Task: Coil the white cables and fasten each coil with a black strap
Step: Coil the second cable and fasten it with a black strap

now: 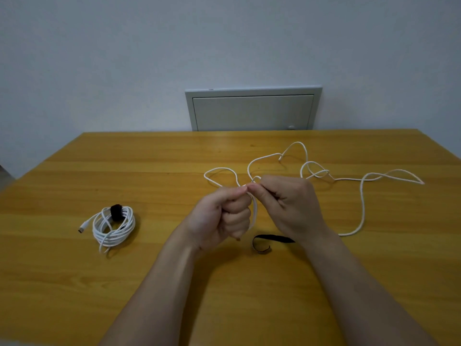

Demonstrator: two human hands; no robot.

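Observation:
A loose white cable point(362, 203) sprawls in loops across the right half of the wooden table point(74, 283). My left hand point(224, 216) is a fist that grips a hanging loop of this cable. My right hand point(287, 203) pinches the same cable right beside my left thumb. A loose black strap point(272, 238) lies curled on the table just below my hands, partly hidden by my right wrist. At the left lies a finished white cable coil point(113, 227) with a black strap point(116, 212) wrapped round its top; its plug sticks out to the left.
A grey wall cabinet door point(253, 112) sits behind the table's far edge. The table's left corner falls away at the far left.

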